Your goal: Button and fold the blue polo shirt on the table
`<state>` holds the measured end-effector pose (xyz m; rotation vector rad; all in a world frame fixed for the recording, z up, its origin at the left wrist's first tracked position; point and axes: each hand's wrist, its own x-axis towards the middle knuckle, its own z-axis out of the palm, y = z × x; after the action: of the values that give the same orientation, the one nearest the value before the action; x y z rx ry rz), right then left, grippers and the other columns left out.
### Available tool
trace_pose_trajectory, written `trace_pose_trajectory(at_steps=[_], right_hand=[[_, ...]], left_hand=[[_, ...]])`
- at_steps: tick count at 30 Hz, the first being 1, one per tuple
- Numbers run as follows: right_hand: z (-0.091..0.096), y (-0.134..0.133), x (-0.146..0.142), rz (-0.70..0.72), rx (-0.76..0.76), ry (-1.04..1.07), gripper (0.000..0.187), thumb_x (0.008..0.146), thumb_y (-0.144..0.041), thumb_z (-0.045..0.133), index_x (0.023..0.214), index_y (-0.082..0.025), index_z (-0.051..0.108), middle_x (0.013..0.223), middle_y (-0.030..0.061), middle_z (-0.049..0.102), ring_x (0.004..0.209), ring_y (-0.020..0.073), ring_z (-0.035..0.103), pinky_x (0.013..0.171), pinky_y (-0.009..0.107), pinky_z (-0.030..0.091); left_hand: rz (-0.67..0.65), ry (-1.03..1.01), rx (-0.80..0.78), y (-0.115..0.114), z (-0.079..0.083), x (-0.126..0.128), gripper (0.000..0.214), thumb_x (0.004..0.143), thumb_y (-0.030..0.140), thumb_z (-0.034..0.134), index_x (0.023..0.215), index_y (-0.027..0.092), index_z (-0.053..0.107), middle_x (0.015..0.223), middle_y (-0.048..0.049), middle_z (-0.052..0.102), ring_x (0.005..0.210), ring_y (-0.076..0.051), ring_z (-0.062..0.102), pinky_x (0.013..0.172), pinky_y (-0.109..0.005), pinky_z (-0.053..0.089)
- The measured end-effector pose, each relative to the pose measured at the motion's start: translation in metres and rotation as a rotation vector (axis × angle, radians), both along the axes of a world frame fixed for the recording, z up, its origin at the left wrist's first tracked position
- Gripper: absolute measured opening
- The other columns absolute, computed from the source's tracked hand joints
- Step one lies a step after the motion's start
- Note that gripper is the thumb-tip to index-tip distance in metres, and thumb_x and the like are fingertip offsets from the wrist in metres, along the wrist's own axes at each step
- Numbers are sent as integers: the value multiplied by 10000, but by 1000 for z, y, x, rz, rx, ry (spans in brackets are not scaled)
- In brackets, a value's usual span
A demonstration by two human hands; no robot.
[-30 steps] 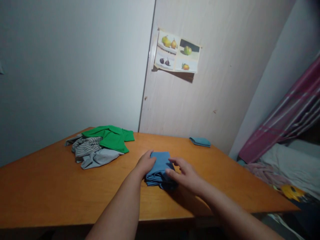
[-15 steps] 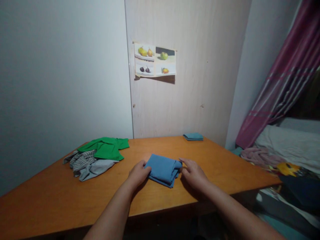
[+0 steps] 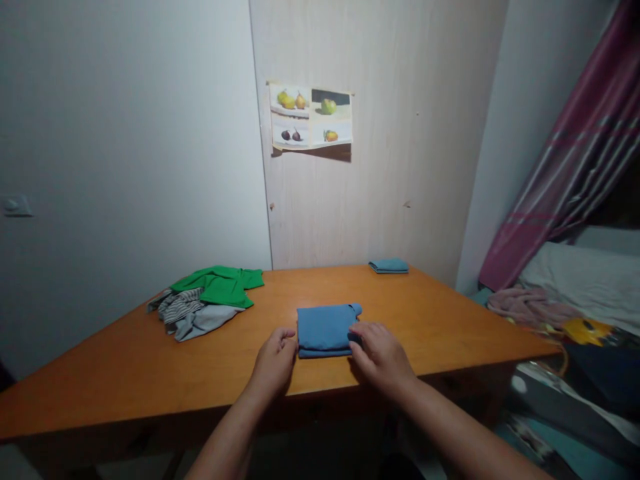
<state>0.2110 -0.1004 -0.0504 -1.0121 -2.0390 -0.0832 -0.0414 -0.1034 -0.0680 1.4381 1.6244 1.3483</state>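
Observation:
A blue garment (image 3: pixel 327 327), folded into a neat rectangle, lies flat on the wooden table in front of me. Beside its left edge is my left hand (image 3: pixel 275 360), fingers loosely curved and thumb a little apart, with no cloth visibly inside. My right hand (image 3: pixel 383 353) has its fingertips and thumb closed on the right edge, covering the lower right corner. A small rolled bit of fabric sticks out at the upper right corner.
At the left of the table (image 3: pixel 280 290) lies a loose pile with a green shirt (image 3: pixel 220 283), a striped cloth (image 3: pixel 183 305) and a grey cloth (image 3: pixel 207 321). A folded teal cloth (image 3: pixel 390 267) sits at the far right corner. Bedding (image 3: pixel 580 280) is beyond the right edge.
The blue garment has turned to lie squarer to me, and its right side looks flatter. My left hand has come off its top to beside the edge; my right hand has closed on the right edge.

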Motion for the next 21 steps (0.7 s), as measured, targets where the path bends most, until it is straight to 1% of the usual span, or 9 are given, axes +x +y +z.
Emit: trace_pose_trajectory(at_steps=[3,5,9,10,12,14,17,21], right_hand=[[1,-2,-16,73,54,-126,346,886,-250,532,1218,-198,616,1247,114,644,1190,255,551,1037,418,402],[0,2,-27,87,72,-203,387,877,-234,529,1254,-180,601,1299,125,617,1235,265,523,1064,431,377],[-1,9,-45,0,44,-327,431,850,-220,544,1272,-144,597,1326,155,599,1252,306,505,1064,451,356],[0,11,-47,-25,29,-349,403,852,-216,539,1242,-146,615,1301,156,615,1224,310,525,1045,446,366],[4,12,-49,-71,-24,-364,312,874,-216,512,1144,-166,660,1187,143,673,1112,296,591,972,412,402],[10,16,-47,-131,-116,-316,265,910,-239,477,1076,-197,679,1035,111,715,958,262,642,854,360,434],[17,26,-41,-207,-265,-152,275,942,-306,456,1101,-230,667,928,80,724,837,229,655,716,303,426],[20,42,-34,-152,-341,7,279,944,-334,450,1075,-235,675,920,66,721,829,210,648,699,276,429]], left_hand=[[-17,-115,42,-3,0,-1,318,748,355,591,1013,179,592,609,28,573,510,-127,491,495,-227,336],[-35,-160,53,-5,-1,-1,332,729,333,617,1015,170,581,575,56,532,471,-102,442,473,-208,297],[-69,-169,72,-5,-3,0,281,724,285,634,974,169,580,569,71,509,473,-84,427,467,-190,270],[-72,-159,74,-5,-4,0,259,730,271,627,965,171,581,566,73,504,472,-82,423,464,-188,266],[-76,-136,72,-4,-6,1,227,744,242,606,960,176,584,557,79,489,467,-79,415,458,-187,259],[-77,-115,65,-3,-8,1,213,753,218,587,963,183,587,553,83,480,466,-80,418,457,-186,261],[-50,-65,49,0,-9,0,200,766,206,581,964,188,595,572,72,511,488,-87,456,469,-186,288],[49,137,28,11,-6,-7,218,796,238,596,1006,183,599,692,14,626,602,-119,565,525,-200,360]])
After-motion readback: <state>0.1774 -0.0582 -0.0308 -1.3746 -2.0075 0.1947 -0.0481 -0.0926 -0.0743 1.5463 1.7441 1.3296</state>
